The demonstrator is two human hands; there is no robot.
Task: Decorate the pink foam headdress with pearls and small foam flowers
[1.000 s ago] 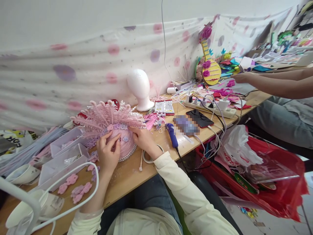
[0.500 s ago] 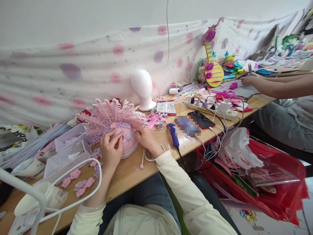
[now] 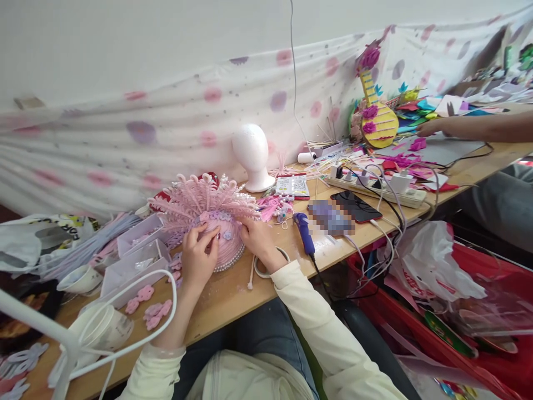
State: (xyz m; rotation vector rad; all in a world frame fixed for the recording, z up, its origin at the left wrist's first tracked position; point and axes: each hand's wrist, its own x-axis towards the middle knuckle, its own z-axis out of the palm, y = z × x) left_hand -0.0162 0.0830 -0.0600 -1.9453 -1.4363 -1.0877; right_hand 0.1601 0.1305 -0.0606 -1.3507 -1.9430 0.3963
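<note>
A pink headdress (image 3: 227, 253) rests on the table, its dome wrapped in pink fuzzy stems, with a tall fan of feathery plumes (image 3: 195, 200), small lilac flowers and a pearl string along the bottom rim. My left hand (image 3: 200, 253) is on its left front side, fingers bent and closed against the dome near the flower band. Whether a small piece is between those fingertips is too small to tell. My right hand (image 3: 260, 239) grips the headdress at its right edge, below the plumes, index finger reaching to the band.
Left are lilac boxes (image 3: 133, 272), pink flowers (image 3: 154, 314), paper cups (image 3: 102, 333) and a white lamp arm (image 3: 172, 300). A white foam head (image 3: 252, 153) stands behind. Right are a purple glue gun (image 3: 303, 233), phone (image 3: 356, 205), power strip (image 3: 375, 189) and a co-worker's hand (image 3: 431, 128).
The view has turned a little to the left, so everything sits further right in it. Both hands keep nearly the same hold on the headdress. The co-worker's arm has shifted.
</note>
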